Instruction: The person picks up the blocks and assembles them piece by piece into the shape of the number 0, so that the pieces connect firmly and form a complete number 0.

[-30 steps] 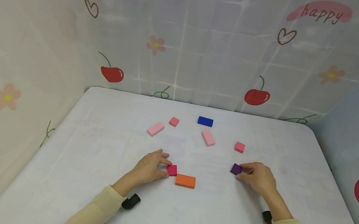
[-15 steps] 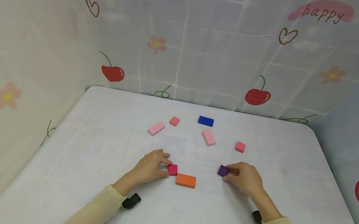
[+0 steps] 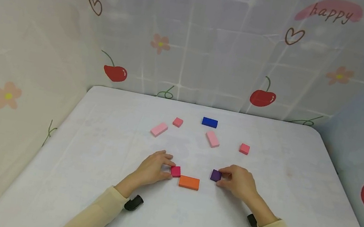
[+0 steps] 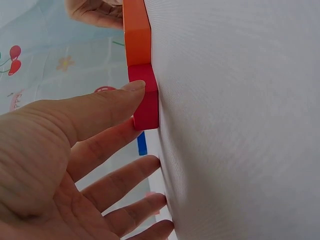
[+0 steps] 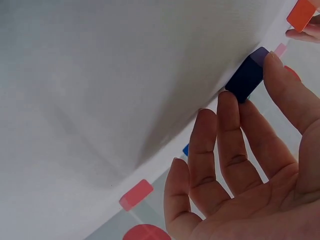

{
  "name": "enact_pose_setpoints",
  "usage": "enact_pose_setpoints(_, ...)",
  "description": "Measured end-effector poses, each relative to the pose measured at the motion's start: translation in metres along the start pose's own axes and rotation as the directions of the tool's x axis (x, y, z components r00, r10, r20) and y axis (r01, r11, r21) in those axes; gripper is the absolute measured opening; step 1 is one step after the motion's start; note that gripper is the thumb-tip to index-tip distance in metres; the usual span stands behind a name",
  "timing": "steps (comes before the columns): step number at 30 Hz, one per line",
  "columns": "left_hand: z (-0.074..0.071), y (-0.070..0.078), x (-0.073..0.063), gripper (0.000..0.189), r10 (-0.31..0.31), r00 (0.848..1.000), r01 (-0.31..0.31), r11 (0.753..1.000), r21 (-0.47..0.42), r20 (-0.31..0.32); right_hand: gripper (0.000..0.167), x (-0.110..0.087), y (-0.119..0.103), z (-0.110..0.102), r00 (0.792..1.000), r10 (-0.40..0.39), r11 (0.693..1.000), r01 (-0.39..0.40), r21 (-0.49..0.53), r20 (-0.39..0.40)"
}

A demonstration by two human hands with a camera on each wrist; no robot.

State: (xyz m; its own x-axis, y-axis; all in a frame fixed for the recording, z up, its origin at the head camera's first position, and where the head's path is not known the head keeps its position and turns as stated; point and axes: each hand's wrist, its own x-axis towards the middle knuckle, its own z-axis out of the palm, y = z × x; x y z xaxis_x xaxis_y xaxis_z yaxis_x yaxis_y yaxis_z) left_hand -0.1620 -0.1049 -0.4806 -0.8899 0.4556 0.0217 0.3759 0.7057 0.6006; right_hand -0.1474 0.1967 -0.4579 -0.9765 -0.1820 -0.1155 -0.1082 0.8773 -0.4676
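My left hand (image 3: 152,169) pinches a small crimson block (image 3: 176,171) between thumb and index finger, the other fingers spread on the tabletop. In the left wrist view the crimson block (image 4: 146,102) touches the end of a longer orange block (image 4: 137,42). From the head, that orange block (image 3: 189,182) lies at the crimson one's lower right. My right hand (image 3: 238,182) holds a small dark purple block (image 3: 216,175) by thumb and fingertips, a short way right of the orange block. Up close, the purple block (image 5: 246,75) sits low by the table surface.
Farther back on the white table (image 3: 283,178) lie a blue block (image 3: 209,122), two pale pink blocks (image 3: 159,129), and two small coral blocks, one left (image 3: 177,122) and one right (image 3: 244,149). A printed curtain (image 3: 212,42) rises behind the table's far edge.
My right hand has carried the purple block leftward and slightly nearer to me, closer to the orange block. The left hand has kept its place on the crimson block.
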Motion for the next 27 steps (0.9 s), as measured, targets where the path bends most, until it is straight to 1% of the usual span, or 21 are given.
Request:
enact_pose_setpoints(7, -0.001, 0.001, 0.000, 0.031, 0.010, 1.000, -0.010, 1.000, 0.009, -0.001, 0.038, 0.001, -0.009, 0.006, 1.000, -0.022, 0.999, 0.022, -0.026, 0.000)
enact_pose_setpoints(21, -0.002, 0.003, 0.000, 0.031, 0.014, 1.000, -0.014, 1.000, 0.004, -0.002, 0.038, 0.001, -0.018, 0.012, 0.998, -0.067, 0.997, 0.067, -0.040, 0.000)
enact_pose_setpoints(27, -0.002, 0.003, 0.000, 0.031, 0.011, 1.000, -0.011, 1.000, 0.002, -0.003, 0.037, 0.001, -0.022, 0.013, 0.998, -0.064, 0.996, 0.064, -0.055, 0.002)
